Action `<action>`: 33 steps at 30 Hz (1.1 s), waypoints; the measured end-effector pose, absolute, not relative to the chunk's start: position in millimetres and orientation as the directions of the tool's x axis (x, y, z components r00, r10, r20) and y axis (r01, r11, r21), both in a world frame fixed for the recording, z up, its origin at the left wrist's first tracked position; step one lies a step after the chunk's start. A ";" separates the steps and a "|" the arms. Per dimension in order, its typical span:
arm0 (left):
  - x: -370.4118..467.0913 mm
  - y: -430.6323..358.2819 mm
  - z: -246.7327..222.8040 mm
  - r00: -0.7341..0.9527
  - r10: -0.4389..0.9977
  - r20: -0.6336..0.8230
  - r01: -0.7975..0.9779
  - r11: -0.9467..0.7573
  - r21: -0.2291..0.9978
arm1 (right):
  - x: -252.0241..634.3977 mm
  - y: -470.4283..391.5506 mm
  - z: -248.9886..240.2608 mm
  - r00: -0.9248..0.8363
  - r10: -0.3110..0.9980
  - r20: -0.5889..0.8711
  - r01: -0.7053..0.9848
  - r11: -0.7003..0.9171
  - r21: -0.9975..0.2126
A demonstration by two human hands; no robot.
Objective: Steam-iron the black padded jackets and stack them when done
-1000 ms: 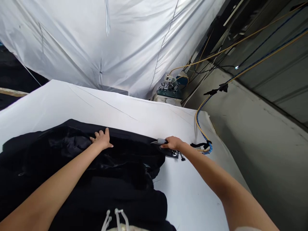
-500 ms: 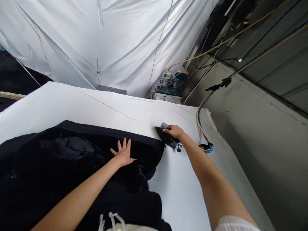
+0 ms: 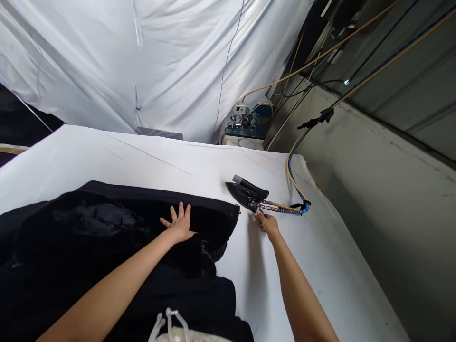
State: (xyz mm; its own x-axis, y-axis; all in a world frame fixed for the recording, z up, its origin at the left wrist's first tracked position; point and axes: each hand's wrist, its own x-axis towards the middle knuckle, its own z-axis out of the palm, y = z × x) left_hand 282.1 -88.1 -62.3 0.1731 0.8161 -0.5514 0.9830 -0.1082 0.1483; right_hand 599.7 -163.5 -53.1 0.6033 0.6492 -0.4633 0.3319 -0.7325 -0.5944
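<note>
A black garment [image 3: 117, 256] with a zipper along its far edge lies on the white-covered table [image 3: 213, 164]. My left hand [image 3: 180, 227] rests flat on it near the zipper edge, fingers spread. Just beyond the garment's right corner stands a black iron [image 3: 245, 194] with a grey-tipped handle, its point towards the left. My right hand [image 3: 267, 224] is off the handle, its fingers closed at the small knob at the iron's rear.
Yellow and blue hoses [image 3: 292, 166] run from the iron up to the right. Behind the table hangs white sheeting [image 3: 178, 66], with a green-topped machine [image 3: 245, 130] beside it. A pale wall [image 3: 374, 175] borders the right.
My right hand has let go of the iron's handle and moved back towards me to its rear knob. The iron is now a little apart from the garment. My left hand stays flat on the garment.
</note>
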 end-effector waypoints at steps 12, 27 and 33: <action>281.8 -88.4 -60.4 0.171 0.824 -0.541 0.984 -0.110 0.142 | 591.2 -161.3 -60.2 0.376 0.621 -0.688 -0.578 -0.423 -0.698; 282.1 -87.8 -59.0 0.183 0.815 -0.550 0.980 -0.106 0.169 | 584.7 -158.7 -65.4 0.540 0.600 -0.590 -0.435 -0.400 -0.807; 284.7 -86.5 -42.6 0.276 0.829 -0.487 0.953 -0.168 0.253 | 591.1 -159.9 -38.2 0.576 0.580 -0.576 0.066 -0.735 -0.675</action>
